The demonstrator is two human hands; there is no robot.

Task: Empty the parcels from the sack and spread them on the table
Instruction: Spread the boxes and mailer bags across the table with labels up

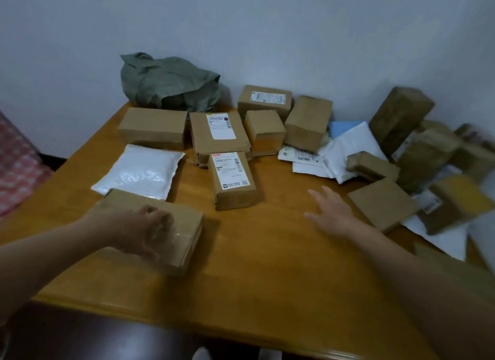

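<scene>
So here's where I'm at: my left hand (150, 231) is on top of a flat brown box (184, 225) near my edge of the table (267, 266), fingers bent down over it. It's too blurry to say if I've really got a grip on it or am just resting there. My right hand (332, 212) is wide open with the fingers fanned out, low over bare wood, just beside a square flat box (383, 203) on its outer side. The sack (168, 84) is way past my left hand, crumpled up grey-green at the far corner against the wall (267, 25). Just beyond my left hand there's a white padded bag (139, 171), touching the flat box's far edge, and behind that a plain box (152, 128). Between my hands and further out sits a small labelled box (231, 179), with a bigger labelled box (217, 134) right behind it. Out past my right hand it's a messy heap (417, 156): brown boxes leaning on each other, white mailer bags (348, 148) underneath, most of it smeared at the edge of view.
</scene>
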